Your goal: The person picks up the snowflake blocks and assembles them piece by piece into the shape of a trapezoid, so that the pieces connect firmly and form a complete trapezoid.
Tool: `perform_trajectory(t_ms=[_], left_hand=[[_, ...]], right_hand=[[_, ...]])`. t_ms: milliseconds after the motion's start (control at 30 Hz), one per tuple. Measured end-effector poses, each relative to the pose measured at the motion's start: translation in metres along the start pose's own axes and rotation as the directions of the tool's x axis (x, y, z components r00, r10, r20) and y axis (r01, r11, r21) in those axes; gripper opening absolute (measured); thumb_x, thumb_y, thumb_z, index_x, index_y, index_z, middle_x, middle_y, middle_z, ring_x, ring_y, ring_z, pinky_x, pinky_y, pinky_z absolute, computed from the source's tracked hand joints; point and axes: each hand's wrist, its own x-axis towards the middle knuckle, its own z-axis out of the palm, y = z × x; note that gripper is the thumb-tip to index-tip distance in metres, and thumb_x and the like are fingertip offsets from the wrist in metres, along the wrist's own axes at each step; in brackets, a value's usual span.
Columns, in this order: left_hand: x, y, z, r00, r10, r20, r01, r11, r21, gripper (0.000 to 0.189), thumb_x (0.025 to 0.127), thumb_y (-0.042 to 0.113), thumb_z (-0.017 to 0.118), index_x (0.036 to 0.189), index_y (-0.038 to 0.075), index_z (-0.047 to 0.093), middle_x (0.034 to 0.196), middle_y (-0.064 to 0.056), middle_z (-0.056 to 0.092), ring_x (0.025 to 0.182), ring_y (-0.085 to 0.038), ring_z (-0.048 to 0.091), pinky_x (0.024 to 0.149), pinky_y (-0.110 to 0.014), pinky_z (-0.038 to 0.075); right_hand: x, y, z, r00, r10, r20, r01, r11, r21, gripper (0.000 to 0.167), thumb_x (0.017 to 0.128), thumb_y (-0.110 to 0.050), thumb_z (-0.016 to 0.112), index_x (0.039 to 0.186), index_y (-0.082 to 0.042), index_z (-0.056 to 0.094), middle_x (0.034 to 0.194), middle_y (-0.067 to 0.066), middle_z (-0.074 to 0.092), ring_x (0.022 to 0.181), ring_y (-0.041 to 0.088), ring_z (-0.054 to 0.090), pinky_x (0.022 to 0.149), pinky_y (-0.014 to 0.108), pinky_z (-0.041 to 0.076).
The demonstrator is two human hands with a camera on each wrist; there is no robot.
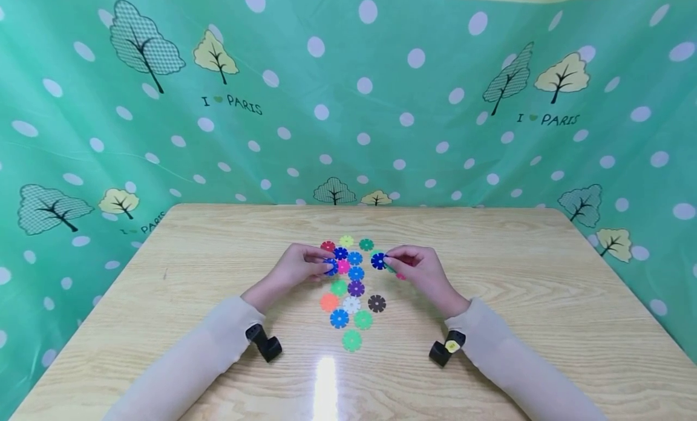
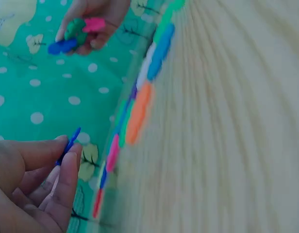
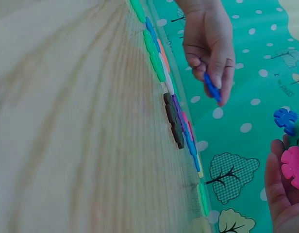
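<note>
In the head view my left hand [image 1: 294, 268] pinches a blue notched plastic disc [image 1: 331, 267] between thumb and fingers. The left wrist view shows that disc [image 2: 69, 144] nearly edge-on, raised off the table. My right hand [image 1: 422, 271] holds a small joined group of notched discs: a dark blue disc [image 1: 379, 261] pointing toward the left hand, a green disc [image 2: 75, 30] and a pink disc [image 3: 293, 167]. A gap separates the two hands. Between them lie loose discs, among them a pink disc [image 1: 343, 266] and a dark blue disc [image 1: 340, 253].
Several more loose discs lie flat on the wooden table [image 1: 163, 324], including a purple disc [image 1: 356, 288], a white disc [image 1: 351, 305], an orange disc [image 1: 329, 302] and a dark brown disc [image 1: 377, 303]. A green dotted curtain [image 1: 348, 124] hangs behind the table.
</note>
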Motion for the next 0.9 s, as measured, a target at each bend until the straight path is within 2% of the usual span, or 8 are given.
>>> perform_trajectory(t_ms=[167, 300, 500, 733, 900], left_hand=[[-0.009, 0.014, 0.011, 0.999, 0.045, 0.01, -0.044, 0.998, -0.052, 0.027, 0.084, 0.002, 0.068, 0.111, 0.001, 0.067, 0.093, -0.01, 0.069, 0.083, -0.024, 0.068, 0.071, -0.035, 0.058], [-0.012, 0.024, 0.02, 0.999, 0.052, 0.006, -0.051, 0.992, -0.116, 0.03, 0.083, 0.004, 0.07, 0.112, 0.001, 0.066, 0.093, -0.011, 0.071, 0.084, -0.027, 0.069, 0.073, -0.037, 0.058], [-0.011, 0.035, 0.032, 0.999, 0.042, -0.01, -0.043, 0.973, -0.227, 0.028, 0.082, 0.003, 0.071, 0.109, -0.002, 0.066, 0.092, -0.015, 0.071, 0.072, -0.022, 0.069, 0.075, -0.042, 0.057], [-0.012, 0.044, 0.041, 0.999, 0.037, -0.008, -0.037, 0.963, -0.267, 0.026, 0.082, 0.003, 0.07, 0.108, 0.0, 0.067, 0.091, -0.015, 0.071, 0.072, -0.022, 0.069, 0.077, -0.045, 0.055], [-0.012, 0.045, 0.047, 0.998, 0.054, -0.019, -0.057, 0.959, -0.278, 0.024, 0.082, 0.002, 0.07, 0.106, -0.002, 0.068, 0.087, -0.014, 0.072, 0.065, -0.016, 0.068, 0.068, -0.036, 0.058]], right_hand=[[0.0, 0.001, 0.001, 1.0, -0.003, -0.001, 0.003, 1.0, 0.001, 0.015, 0.088, -0.01, 0.067, 0.096, 0.002, 0.069, 0.082, 0.007, 0.068, 0.063, 0.01, 0.055, 0.053, 0.02, 0.047], [0.0, 0.001, 0.0, 1.0, -0.01, -0.003, 0.01, 1.0, -0.005, 0.015, 0.088, -0.01, 0.067, 0.097, 0.001, 0.07, 0.089, 0.014, 0.069, 0.066, 0.01, 0.058, 0.056, 0.02, 0.05], [0.0, 0.001, 0.0, 1.0, -0.021, -0.004, 0.021, 1.0, 0.0, 0.015, 0.087, -0.008, 0.066, 0.099, 0.002, 0.07, 0.097, 0.017, 0.069, 0.073, 0.01, 0.062, 0.063, 0.021, 0.054], [0.0, 0.001, 0.002, 1.0, -0.018, 0.0, 0.018, 1.0, -0.013, 0.015, 0.087, -0.008, 0.066, 0.098, 0.002, 0.07, 0.099, 0.017, 0.069, 0.078, 0.01, 0.064, 0.069, 0.022, 0.055], [0.0, 0.0, 0.003, 0.999, -0.032, 0.006, 0.032, 0.999, 0.006, 0.015, 0.086, -0.007, 0.068, 0.097, 0.004, 0.07, 0.099, 0.019, 0.068, 0.079, 0.011, 0.064, 0.07, 0.022, 0.055]])
